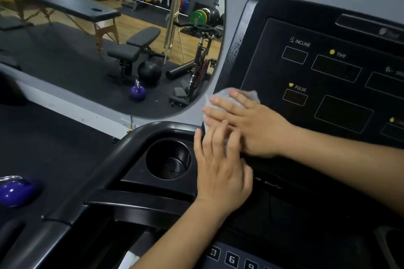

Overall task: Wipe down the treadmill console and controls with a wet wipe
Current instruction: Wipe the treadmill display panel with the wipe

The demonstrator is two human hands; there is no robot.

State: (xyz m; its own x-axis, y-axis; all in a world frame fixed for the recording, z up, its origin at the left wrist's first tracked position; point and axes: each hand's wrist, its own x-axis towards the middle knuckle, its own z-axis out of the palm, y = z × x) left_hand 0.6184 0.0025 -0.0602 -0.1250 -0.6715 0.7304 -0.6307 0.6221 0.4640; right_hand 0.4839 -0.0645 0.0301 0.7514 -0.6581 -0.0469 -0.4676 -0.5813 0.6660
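Pressed flat beneath the right hand [247, 122], the wet wipe [222, 96] is pinned against the lower left corner of the treadmill console [273, 67], just left of the PULSE window [295, 98]. That hand's fingers are held straight and slightly spread, palm down, so the wipe is kept in place by pressure alone. The wipe is seen as a crumpled grey-white pad, mostly covered. Its visible strip is stretched roughly across the frame, from the console's left edge towards the right, and is exposed beyond the fingertips. The right fingers are pointed to the upper left of the frame, and the forearm is extended in from the right edge. The left hand [220, 168] is laid just below, near centre frame, with its fingers extended, loosely fanned and pointed up the frame. Their tips are overlapped with the thumb side of the right hand. Nothing is gripped by it, and whether the wipe is touched cannot be told. Its forearm is extended up from the bottom edge. A round cup holder [168, 159] is set just left of the left hand, and number keys [231, 259] are shown at the bottom of the frame.
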